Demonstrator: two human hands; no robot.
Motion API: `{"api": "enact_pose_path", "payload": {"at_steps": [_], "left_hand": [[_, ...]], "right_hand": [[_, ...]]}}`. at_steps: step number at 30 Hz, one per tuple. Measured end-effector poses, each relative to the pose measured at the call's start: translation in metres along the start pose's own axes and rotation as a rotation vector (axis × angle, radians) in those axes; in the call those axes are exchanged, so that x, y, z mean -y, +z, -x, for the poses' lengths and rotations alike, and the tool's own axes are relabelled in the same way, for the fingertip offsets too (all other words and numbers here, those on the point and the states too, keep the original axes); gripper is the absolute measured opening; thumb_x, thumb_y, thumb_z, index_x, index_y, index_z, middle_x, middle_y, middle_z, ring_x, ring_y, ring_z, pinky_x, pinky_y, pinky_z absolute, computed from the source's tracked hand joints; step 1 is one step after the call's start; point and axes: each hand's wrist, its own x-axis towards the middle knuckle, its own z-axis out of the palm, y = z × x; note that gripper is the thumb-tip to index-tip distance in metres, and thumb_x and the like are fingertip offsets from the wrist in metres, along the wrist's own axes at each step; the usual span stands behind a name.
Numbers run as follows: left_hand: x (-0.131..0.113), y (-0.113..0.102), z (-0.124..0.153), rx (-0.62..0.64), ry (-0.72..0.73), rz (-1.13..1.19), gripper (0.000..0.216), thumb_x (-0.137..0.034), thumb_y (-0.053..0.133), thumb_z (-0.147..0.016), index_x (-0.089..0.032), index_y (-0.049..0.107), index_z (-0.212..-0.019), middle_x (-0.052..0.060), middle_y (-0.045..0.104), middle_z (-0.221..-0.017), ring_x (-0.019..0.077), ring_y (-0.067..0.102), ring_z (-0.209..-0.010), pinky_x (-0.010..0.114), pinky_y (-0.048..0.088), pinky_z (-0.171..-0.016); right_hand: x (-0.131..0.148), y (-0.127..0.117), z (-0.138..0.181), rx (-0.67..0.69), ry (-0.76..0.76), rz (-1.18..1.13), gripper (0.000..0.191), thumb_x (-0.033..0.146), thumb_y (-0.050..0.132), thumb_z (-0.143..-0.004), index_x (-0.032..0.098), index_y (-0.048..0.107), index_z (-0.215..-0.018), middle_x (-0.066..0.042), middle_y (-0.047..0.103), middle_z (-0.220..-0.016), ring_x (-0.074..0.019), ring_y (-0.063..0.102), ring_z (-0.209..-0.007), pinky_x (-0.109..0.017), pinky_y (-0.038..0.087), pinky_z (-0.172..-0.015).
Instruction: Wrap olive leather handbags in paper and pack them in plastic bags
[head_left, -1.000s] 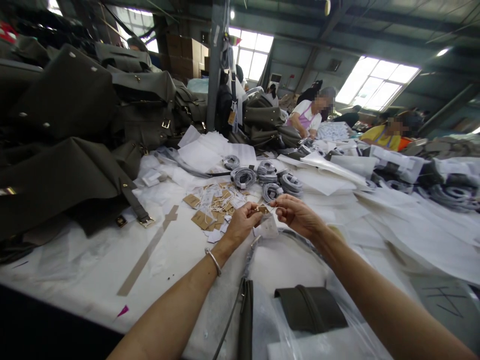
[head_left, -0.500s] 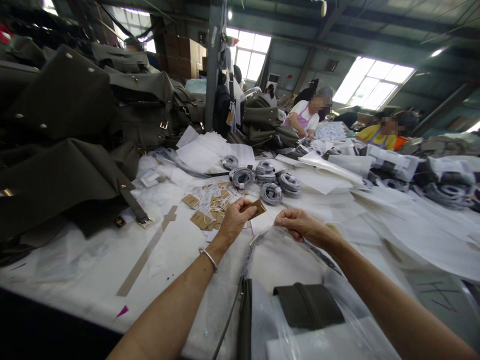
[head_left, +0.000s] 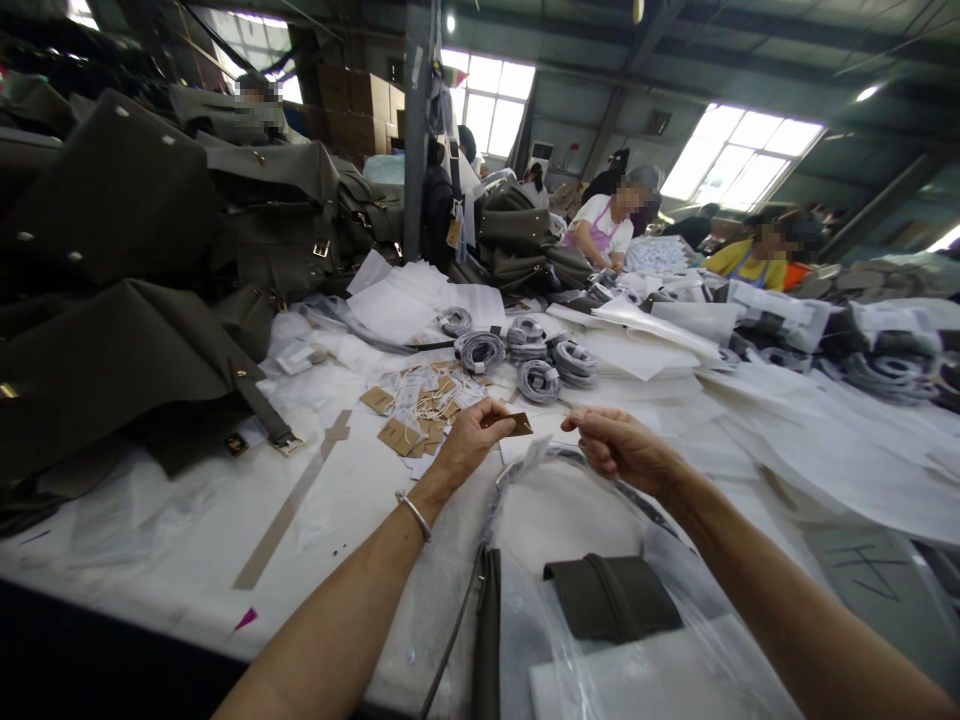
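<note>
My left hand (head_left: 471, 442) pinches a brown card hang tag (head_left: 519, 425) between thumb and fingers. A little to its right, my right hand (head_left: 615, 447) is closed in a pinch; whatever lies between its fingertips is too small to make out. Below both hands stands a handbag with a plastic-wrapped handle (head_left: 496, 500) arching up and a dark olive strap piece (head_left: 611, 597) across it. Clear plastic and white sheets cover much of the bag. Beyond my left hand lies a loose heap of brown hang tags (head_left: 401, 437) with white strings.
Coiled wrapped straps (head_left: 538, 381) lie past my hands. Dark olive bags (head_left: 112, 370) are piled at the left, near a flat grey-brown strip (head_left: 292, 510). White sheets (head_left: 825, 430) spread over the right side. Co-workers (head_left: 604, 228) work farther back.
My right hand has drawn slightly right, away from the hang tag, widening the gap between my hands. The tag has tipped flatter in my left hand. The view has shifted slightly.
</note>
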Motion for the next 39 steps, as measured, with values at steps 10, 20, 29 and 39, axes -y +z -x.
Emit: {"api": "enact_pose_path", "payload": {"at_steps": [10,20,29,39], "left_hand": [[-0.004,0.007,0.008,0.199,-0.079,-0.077,0.026,-0.035,0.078,-0.069,-0.015,0.063,-0.074,-0.002,0.064,-0.069,0.0117,0.059,-0.065,0.023,0.042,-0.063],[-0.012,-0.012,0.009,0.350,-0.277,-0.475,0.004,-0.021,0.063,-0.075,-0.017,0.063,-0.074,0.000,0.065,-0.063,0.0143,0.062,-0.057,0.025,0.048,-0.061],[-0.007,-0.012,0.043,0.391,-0.558,-0.401,0.011,-0.016,0.053,-0.074,-0.018,0.058,-0.065,0.000,0.058,-0.047,0.0141,0.056,-0.038,0.023,0.045,-0.043],[0.002,-0.012,0.056,0.257,-0.484,-0.247,0.026,-0.025,0.062,-0.076,-0.015,0.069,-0.098,0.004,0.070,-0.079,0.0107,0.058,-0.046,0.022,0.047,-0.046]], "right_hand": [[0.009,0.012,0.010,-0.353,-0.333,0.062,0.024,0.040,0.076,-0.077,0.017,0.073,-0.082,0.003,0.059,-0.060,-0.0048,0.039,-0.045,-0.019,0.027,-0.039],[0.022,0.018,0.039,-0.157,-0.248,-0.194,0.020,0.039,0.073,-0.079,0.020,0.066,-0.074,0.007,0.051,-0.047,-0.0057,0.040,-0.037,-0.020,0.047,-0.046],[-0.025,0.034,0.016,0.242,0.446,0.591,0.021,0.038,0.069,-0.077,0.018,0.064,-0.077,0.002,0.062,-0.046,-0.0060,0.038,-0.025,-0.016,0.025,-0.024],[-0.082,0.052,-0.023,0.539,0.504,-0.083,0.016,0.024,0.072,-0.073,0.013,0.065,-0.083,0.004,0.064,-0.062,-0.0051,0.051,-0.039,-0.017,0.047,-0.040]]}}
